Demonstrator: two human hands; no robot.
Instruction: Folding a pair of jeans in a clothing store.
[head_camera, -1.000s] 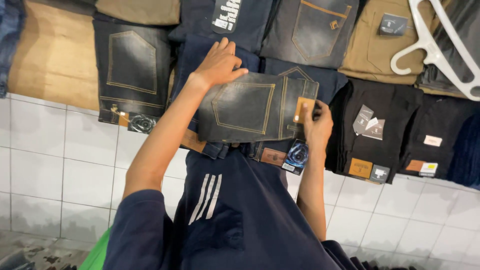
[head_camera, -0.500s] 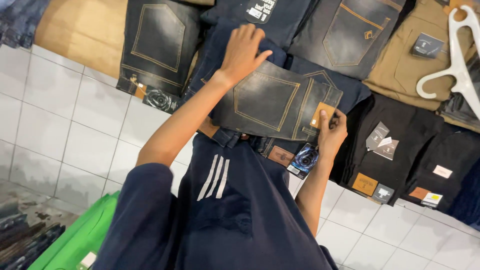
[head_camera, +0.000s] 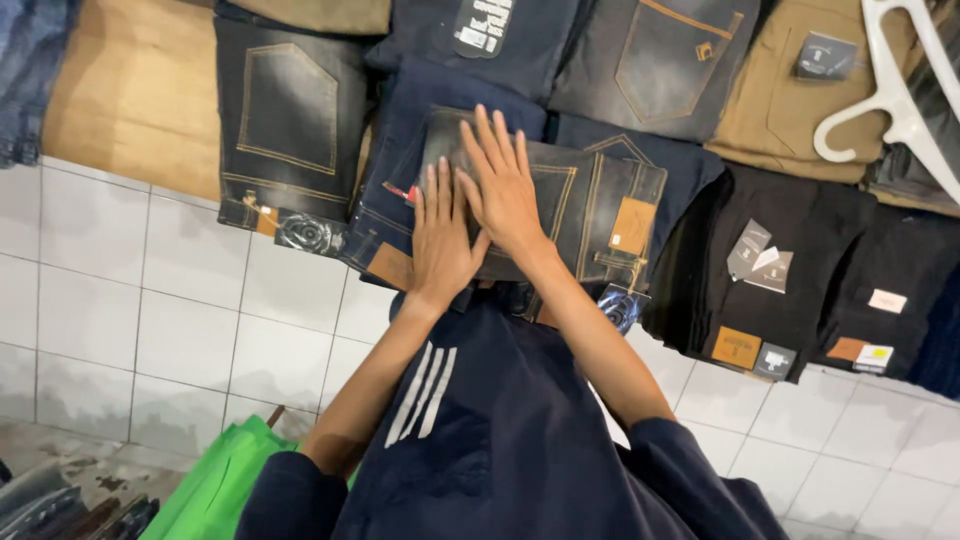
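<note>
A folded pair of dark faded jeans (head_camera: 590, 205) with tan stitching and a brown patch lies on top of a row of folded trousers. My left hand (head_camera: 440, 240) rests flat on its near left part, fingers together and stretched out. My right hand (head_camera: 503, 185) lies flat beside it, slightly overlapping it, fingers spread over the back pocket. Neither hand grips anything. Under the jeans lies a dark blue folded pair (head_camera: 410, 140). My dark blue shirt with white stripes (head_camera: 470, 430) fills the lower middle.
Folded trousers cover the tiled ledge (head_camera: 190, 290): black faded jeans (head_camera: 290, 130) at left, black pairs with tags (head_camera: 800, 270) at right, tan ones (head_camera: 790, 110) behind. A white hanger (head_camera: 900, 90) lies at the top right. A green bag (head_camera: 215, 490) sits below left.
My right hand has moved left from the brown patch onto the pocket, and my left hand has come down beside it. Both now press flat on the jeans.
</note>
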